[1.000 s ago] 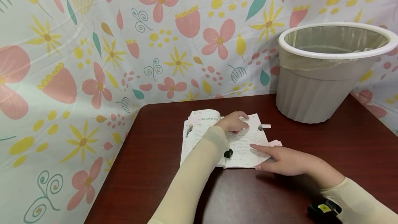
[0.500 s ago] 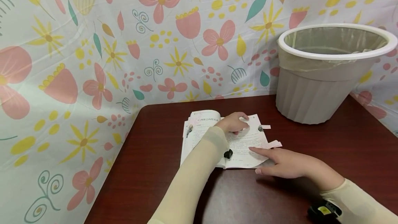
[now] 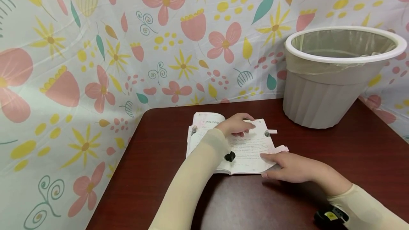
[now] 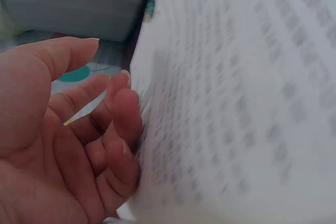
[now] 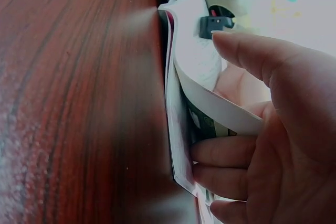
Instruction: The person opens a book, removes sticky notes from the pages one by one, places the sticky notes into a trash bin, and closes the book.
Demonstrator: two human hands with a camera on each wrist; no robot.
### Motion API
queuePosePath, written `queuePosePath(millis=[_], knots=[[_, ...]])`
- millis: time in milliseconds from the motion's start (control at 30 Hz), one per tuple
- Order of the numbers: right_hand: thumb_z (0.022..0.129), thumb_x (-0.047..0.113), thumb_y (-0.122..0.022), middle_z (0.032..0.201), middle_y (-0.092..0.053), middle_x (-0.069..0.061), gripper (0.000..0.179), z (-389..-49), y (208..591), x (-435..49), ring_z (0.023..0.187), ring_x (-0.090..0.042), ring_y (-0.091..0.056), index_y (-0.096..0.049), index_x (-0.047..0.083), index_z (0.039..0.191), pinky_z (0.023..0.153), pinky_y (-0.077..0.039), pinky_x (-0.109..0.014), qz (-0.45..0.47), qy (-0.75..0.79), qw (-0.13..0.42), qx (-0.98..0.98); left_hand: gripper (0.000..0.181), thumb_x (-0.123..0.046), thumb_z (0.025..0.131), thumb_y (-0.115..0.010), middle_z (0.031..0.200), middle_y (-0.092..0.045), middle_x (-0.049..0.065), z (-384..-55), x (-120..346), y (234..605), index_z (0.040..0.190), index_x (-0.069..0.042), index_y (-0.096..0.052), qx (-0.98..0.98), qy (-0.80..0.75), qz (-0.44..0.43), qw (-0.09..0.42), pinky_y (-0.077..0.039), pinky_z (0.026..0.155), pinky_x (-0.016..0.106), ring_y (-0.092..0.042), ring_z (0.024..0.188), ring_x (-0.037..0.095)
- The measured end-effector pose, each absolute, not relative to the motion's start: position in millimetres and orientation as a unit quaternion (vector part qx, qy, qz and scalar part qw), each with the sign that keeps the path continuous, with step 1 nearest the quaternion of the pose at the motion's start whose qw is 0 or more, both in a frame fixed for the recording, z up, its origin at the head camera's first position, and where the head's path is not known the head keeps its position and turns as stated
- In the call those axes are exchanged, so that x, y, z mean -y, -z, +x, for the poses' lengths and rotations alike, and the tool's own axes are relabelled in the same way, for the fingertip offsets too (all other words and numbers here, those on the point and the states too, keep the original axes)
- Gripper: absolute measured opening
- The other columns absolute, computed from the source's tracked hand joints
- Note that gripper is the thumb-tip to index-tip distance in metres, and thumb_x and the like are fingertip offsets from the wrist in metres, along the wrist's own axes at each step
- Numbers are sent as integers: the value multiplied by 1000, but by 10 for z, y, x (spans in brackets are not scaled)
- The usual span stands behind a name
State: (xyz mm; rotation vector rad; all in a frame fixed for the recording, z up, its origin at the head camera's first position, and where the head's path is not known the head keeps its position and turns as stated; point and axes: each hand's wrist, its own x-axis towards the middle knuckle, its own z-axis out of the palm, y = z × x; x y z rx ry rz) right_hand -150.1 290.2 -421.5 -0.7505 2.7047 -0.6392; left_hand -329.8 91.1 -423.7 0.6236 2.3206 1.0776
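An open book (image 3: pixel 247 150) with printed text lies on the dark red-brown table (image 3: pixel 243 201), pink and white tabs sticking out at its right edge. Over its right page is my left hand (image 3: pixel 237 125); the left wrist view shows its fingers loosely bent beside the page, holding nothing. At the lower right corner rests my right hand (image 3: pixel 292 166). In the right wrist view, a raised page (image 5: pixel 210 100) curves into this hand, several straight fingers (image 5: pixel 223 151) beneath it and one digit stretched out above. Part of the left page is hidden behind the left forearm.
A tall grey bin (image 3: pixel 322 95) with a white rim and clear liner stands at the back right of the table. Behind hangs a flower-print cloth (image 3: pixel 179 45). A black wrist device (image 3: pixel 332 217) sits on the right sleeve, another (image 3: pixel 230 156) on the left.
My left hand and forearm have shifted slightly left over the book. The right hand's upper fingertip has drawn back a little toward the page edge, and the view has tilted slightly.
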Motion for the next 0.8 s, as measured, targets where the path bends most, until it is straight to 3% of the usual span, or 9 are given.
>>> queuePosePath(millis=[133,333,433,533,700,800], knots=[[94,62,-66,121,-72,2,81,-1499,4210,-2895,98,-1,-57,-55,2,147,90,-52,-26,-249,222,140,-932,45,-33,99,-69,99,-74,14,-3325,-767,4190,141,-20,-59,-834,-432,239,247,-49,58,33,-64,65,23],[93,63,-66,105,-70,11,82,-1505,4208,-2892,97,-2,-57,-53,4,149,89,-51,-25,-244,222,145,-933,36,-36,101,-67,107,-74,19,-3300,-484,4065,136,-29,-62,-828,-438,255,241,-50,63,39,-69,72,28],[93,64,-65,117,-72,5,82,-1512,4206,-2890,98,-1,-57,-53,5,149,89,-51,-24,-244,222,142,-933,33,-37,101,-66,111,-73,21,-3262,-321,3990,134,-33,-62,-827,-436,260,241,-49,62,38,-68,72,27],[92,66,-64,132,-69,-3,84,-1512,4201,-2887,100,-1,-56,-53,6,149,89,-50,-24,-240,221,141,-935,38,-35,102,-65,115,-71,24,-3222,-147,3948,139,-28,-60,-826,-431,270,242,-52,64,35,-64,68,24],[93,66,-64,139,-65,-8,84,-1497,4196,-2889,105,-1,-56,-53,6,150,91,-50,-23,-240,224,140,-934,49,-33,102,-65,107,-72,19,-3160,143,4002,146,-16,-54,-835,-404,286,240,-53,70,31,-55,62,19],[93,65,-64,141,-65,-9,83,-1495,4205,-2888,106,-1,-57,-52,6,150,91,-50,-23,-242,227,141,-933,49,-33,102,-64,100,-71,11,-3109,304,4055,147,-16,-54,-843,-390,290,230,-51,70,31,-55,67,18]])
